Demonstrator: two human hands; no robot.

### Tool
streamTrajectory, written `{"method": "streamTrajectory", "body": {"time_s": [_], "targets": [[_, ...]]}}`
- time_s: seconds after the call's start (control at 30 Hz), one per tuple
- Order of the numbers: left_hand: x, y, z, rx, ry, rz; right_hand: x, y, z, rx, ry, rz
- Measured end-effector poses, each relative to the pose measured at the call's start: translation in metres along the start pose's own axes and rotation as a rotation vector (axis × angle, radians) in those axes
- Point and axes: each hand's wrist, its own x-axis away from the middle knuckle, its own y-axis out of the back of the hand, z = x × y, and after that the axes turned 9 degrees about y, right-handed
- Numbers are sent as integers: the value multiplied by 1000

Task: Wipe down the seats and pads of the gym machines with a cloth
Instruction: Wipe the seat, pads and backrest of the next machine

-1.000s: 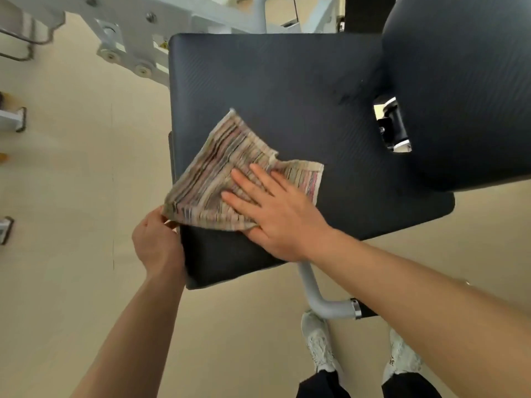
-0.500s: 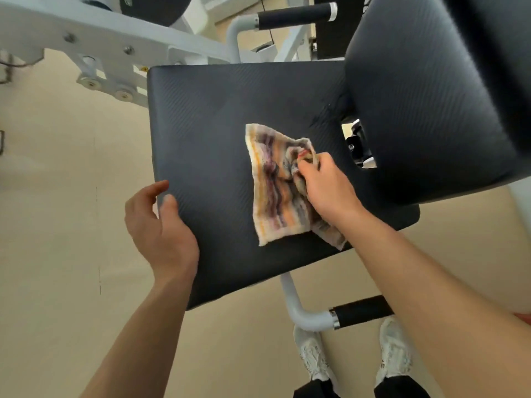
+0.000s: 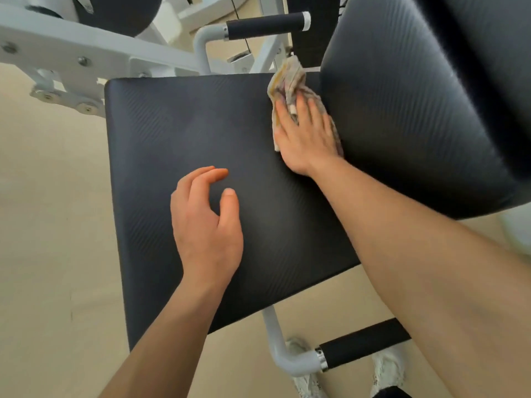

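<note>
- One cloth point(image 3: 287, 81) has been swept to the far corner of the seat point(image 3: 178, 124), pressed under the flat right hand point(image 3: 306, 136).
- Left hand point(image 3: 205, 225) is held empty, loosely curled; seat judged nearly wiped.

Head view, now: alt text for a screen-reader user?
Seen from above, a person's right hand presses a striped cloth into the far right corner of a black seat pad, beside the black back pad. The left hand is over the seat's middle, fingers loosely curled, holding nothing. White machine frame and beige floor surround it.
</note>
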Motion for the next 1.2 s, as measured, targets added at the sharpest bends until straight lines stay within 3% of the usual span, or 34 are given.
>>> {"method": "streamTrajectory", "body": {"time_s": [0.17, 0.3, 0.37, 0.57, 0.77, 0.87, 1.03, 1.2], "targets": [[-12, 3, -3, -6, 8, 24, -15, 6, 17, -45, -140, -79], [-18, 11, -5, 13, 48, 46, 65, -7, 33, -41, 94, 14], [-19, 12, -5, 25, 55, 43, 62, -5, 18, -54, 137, 50], [-17, 6, 0, 57, 76, 58, -5, 5, 6, -87, -108, -9], [5, -3, -4, 33, 84, 131, 177, -18, 43, -10, 154, 83], [21, -10, -10, 15, 51, 199, 250, -33, 16, 56, 166, 135], [49, -25, -18, -47, 0, 293, 247, -37, -56, 3, -112, 47], [72, -38, -17, -79, -28, 336, 231, -42, -41, -54, -277, -103]]}}
